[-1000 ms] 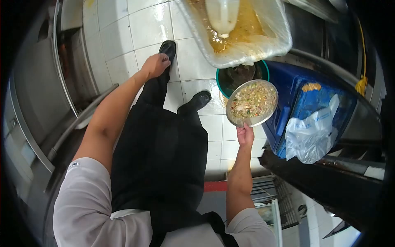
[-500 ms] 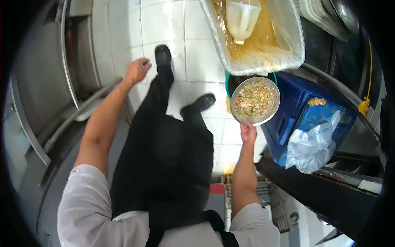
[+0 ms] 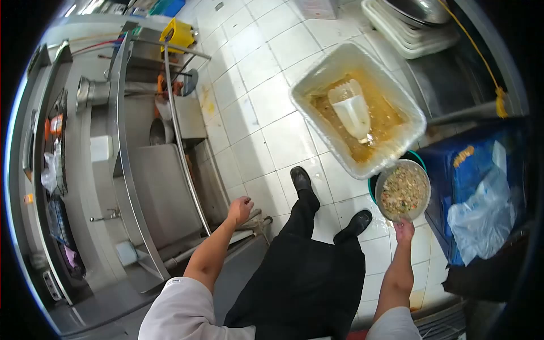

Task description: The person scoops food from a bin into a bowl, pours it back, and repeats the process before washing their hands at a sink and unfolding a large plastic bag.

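while the right hand (image 3: 404,229) pinches the rim of the bowl (image 3: 417,211) of chopped food (image 3: 403,190) above the green bucket (image 3: 372,187), the left hand (image 3: 241,209) hangs loosely curled; the lined tub (image 3: 306,109) overhangs the bucket, the blue bin (image 3: 437,205) stands beside it; print on the white box (image 3: 317,8) is too small to read.

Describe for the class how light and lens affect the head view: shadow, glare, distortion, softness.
Head view: a shadow band darkens floor tiles beside the steel counter; bright highlights glint on the brown liquid; wide-angle distortion bends outer edges, and the corners fall black; the food bits look soft, too indistinct to identify.
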Available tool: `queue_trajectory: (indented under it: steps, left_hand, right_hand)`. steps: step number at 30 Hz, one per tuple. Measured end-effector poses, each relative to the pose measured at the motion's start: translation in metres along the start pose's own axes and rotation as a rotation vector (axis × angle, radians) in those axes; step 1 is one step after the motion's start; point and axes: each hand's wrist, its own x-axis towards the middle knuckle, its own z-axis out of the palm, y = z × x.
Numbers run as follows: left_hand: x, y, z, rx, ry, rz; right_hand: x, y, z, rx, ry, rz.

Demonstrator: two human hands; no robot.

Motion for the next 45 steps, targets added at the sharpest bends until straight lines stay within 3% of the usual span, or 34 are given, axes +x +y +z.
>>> queue_trajectory:
  steps: [17,22,30,32,36,45]
  left_hand:
    - [-0.028,0.023,-0.074,0.193,-0.019,-0.035]
    - [-0.019,0.021,-0.068,0.323,-0.133,-0.007]
    - [-0.021,0.021,-0.052,0.174,-0.056,0.021]
    - [-0.023,0.028,-0.052,0.154,-0.080,0.014]
    - [-0.009,0.009,-0.039,0.198,-0.086,0.098]
    - [0.003,0.081,-0.035,0.093,-0.127,0.132]
  right_hand:
    - [-0.044,-0.002,0.021,0.093,0.029,0.022]
    - [-0.054,0.003,0.022,0.196,-0.015,-0.014]
    - [-0.037,0.005,0.026,0.119,0.042,0.031]
    - [-0.020,0.012,0.009,0.110,-0.057,0.013]
    - [-0.018,0.016,0.007,-0.009,0.028,0.007]
    - [-0.043,0.014,0.037,0.109,0.071,0.002]
